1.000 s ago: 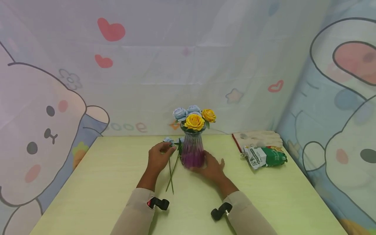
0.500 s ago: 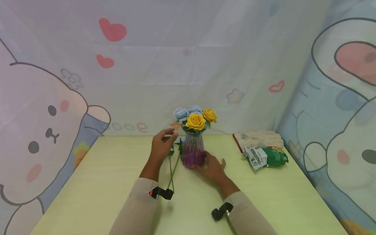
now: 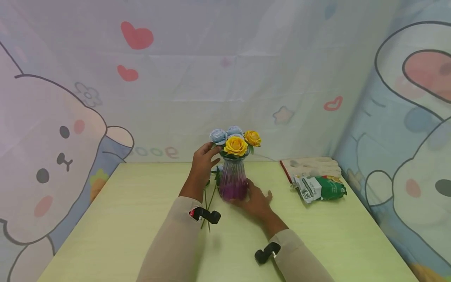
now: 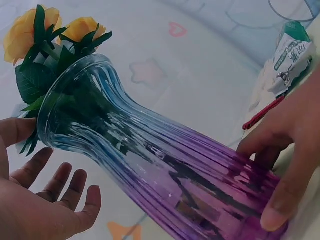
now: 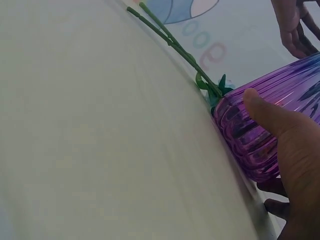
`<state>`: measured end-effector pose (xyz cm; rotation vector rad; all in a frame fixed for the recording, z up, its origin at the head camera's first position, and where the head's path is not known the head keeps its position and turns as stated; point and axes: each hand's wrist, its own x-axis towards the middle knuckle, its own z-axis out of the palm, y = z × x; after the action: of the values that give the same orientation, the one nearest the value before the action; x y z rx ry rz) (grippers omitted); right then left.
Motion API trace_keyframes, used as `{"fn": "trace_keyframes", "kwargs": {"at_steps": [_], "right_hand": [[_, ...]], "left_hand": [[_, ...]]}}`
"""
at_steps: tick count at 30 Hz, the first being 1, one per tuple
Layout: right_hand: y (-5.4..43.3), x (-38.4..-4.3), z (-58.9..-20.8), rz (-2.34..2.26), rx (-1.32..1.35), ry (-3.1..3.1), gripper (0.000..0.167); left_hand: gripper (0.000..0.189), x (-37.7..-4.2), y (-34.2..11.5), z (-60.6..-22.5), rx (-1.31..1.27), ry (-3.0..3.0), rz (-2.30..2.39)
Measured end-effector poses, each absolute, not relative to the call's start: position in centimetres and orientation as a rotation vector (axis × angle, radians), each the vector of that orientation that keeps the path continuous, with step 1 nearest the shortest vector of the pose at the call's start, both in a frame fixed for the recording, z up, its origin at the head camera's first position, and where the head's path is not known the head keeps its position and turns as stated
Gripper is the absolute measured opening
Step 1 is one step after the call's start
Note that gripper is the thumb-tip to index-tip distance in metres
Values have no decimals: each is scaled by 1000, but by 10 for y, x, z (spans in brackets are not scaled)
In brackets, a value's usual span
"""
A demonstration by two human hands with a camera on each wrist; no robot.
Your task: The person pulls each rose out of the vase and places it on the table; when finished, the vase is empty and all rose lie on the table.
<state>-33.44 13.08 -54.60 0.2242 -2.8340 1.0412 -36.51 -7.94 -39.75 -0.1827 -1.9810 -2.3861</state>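
Observation:
A ribbed glass vase [image 3: 233, 176], clear above and purple below, stands upright near the back of the table. Yellow roses [image 3: 236, 145] and blue roses [image 3: 218, 136] fill its mouth. My right hand [image 3: 258, 201] holds the vase low down, its thumb [image 5: 267, 112] across the purple base. Beside the rim is my left hand [image 3: 203, 162], fingers loosely bent; in the left wrist view one digit reaches the leaves [image 4: 32, 85] under the blooms, though contact is hard to tell. Loose flower stems [image 3: 211, 199] lie crossed left of the vase, their blue heads partly hidden.
At the table's back right lie pale gloves [image 3: 313, 165], a green and white packet [image 3: 320, 188] and a thin red strip [image 3: 286, 171]. A printed cloth [image 3: 176, 78] hangs behind the table [image 3: 105, 219] and along its sides.
My left hand has left the loose blue flowers and moved up and right to the vase's rim and blooms. The right hand keeps its hold on the vase base.

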Motion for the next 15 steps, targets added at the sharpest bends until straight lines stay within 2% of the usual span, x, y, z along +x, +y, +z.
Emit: {"fn": "trace_keyframes", "kwargs": {"at_steps": [4, 7, 15], "right_hand": [[129, -334, -544, 1044, 213, -2820, 108], [128, -335, -544, 1036, 227, -2815, 103], [128, -336, -547, 1046, 239, -2817, 103]], "left_hand": [[67, -367, -74, -395, -177, -1937, -2466], [61, -367, -71, -395, -158, -1953, -2442], [50, -367, -68, -392, -28, -1978, -2358]]}}
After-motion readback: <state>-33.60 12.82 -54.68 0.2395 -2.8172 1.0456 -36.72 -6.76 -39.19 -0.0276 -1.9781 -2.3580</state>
